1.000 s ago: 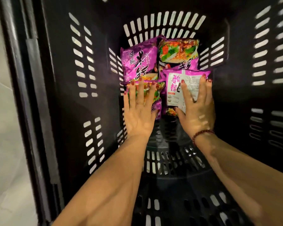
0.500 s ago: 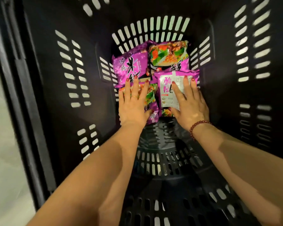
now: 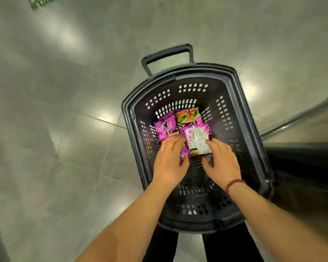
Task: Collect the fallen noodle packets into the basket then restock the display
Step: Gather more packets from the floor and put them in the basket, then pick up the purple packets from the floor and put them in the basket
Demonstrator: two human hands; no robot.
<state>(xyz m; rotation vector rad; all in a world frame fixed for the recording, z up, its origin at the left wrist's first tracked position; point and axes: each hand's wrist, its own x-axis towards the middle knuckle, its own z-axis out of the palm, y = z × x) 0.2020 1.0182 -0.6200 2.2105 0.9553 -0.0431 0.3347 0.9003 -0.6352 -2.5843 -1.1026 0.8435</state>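
Over the near rim of the black basket (image 3: 197,228), both bare forearms reach down into it, with dark trouser legs (image 3: 159,248) just below the rim. The left hand (image 3: 169,163) lies palm down with its fingers straight and close together, resting on a partly hidden packet (image 3: 183,155) near the basket's left wall; it grips nothing. A thin ring (image 3: 169,147) sits on one finger. The right hand (image 3: 222,161), with a red bead bracelet (image 3: 235,183) at the wrist, is also palm down, fingers relaxed and spread. Its fingertips touch the right edge of a white-labelled packet (image 3: 197,141), but whether they press it cannot be told. Beyond the hands, all the noodle packets lie on the basket floor towards its far end: a purple packet (image 3: 166,127) at the far left and a green and orange packet (image 3: 187,116) against the far wall. A pull handle (image 3: 168,53) rises behind the far rim. The basket stands on a grey tiled floor (image 3: 64,110), and a metal rail (image 3: 301,118) crosses at the right.
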